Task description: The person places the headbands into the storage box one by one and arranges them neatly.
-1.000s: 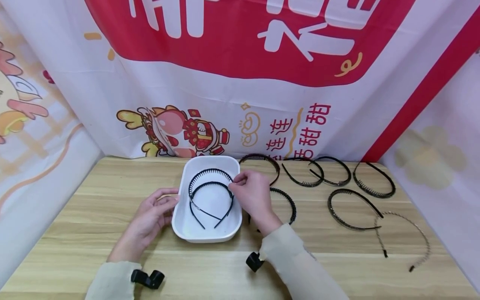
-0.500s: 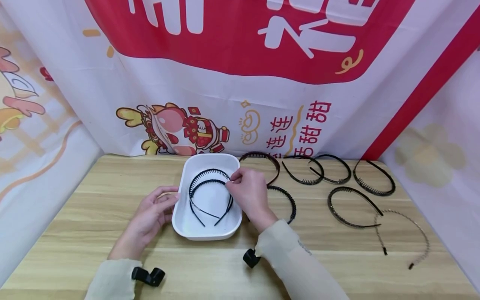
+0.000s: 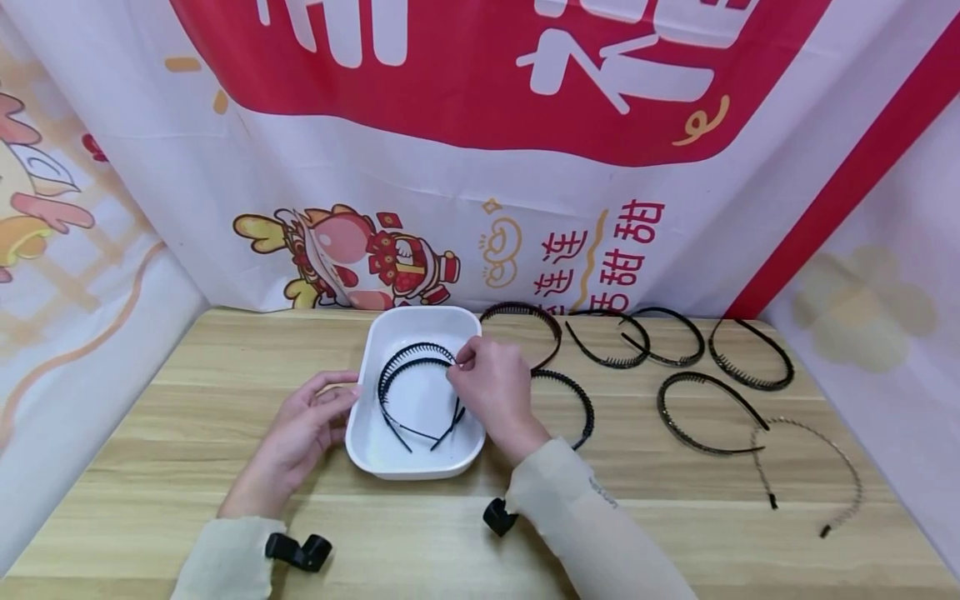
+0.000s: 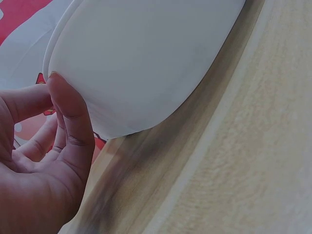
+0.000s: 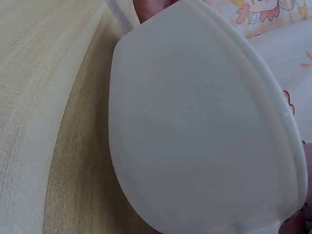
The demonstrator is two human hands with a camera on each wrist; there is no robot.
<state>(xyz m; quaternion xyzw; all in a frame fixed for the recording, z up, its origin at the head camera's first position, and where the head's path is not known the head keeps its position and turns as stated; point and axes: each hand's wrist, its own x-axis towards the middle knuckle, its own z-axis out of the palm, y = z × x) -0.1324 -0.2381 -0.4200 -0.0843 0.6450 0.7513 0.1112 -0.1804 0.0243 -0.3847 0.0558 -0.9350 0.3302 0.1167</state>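
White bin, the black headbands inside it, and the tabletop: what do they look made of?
White bin: likely molded plastic, smooth with a soft sheen; rounded corners and a continuous rim.
Black headbands: probably plastic, given the thin bands with comb-like teeth; finish too small to judge, metal not ruled out.
Tabletop: wood or wood-look laminate, low sheen; pale streaky grain, can't tell which.

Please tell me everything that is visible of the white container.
The white container is an oblong, plastic-looking tub with rounded corners and a rim. It stands upright on the wooden table, with two black headbands inside. The left hand holds its left edge; whether the right hand touches its rim is unclear.
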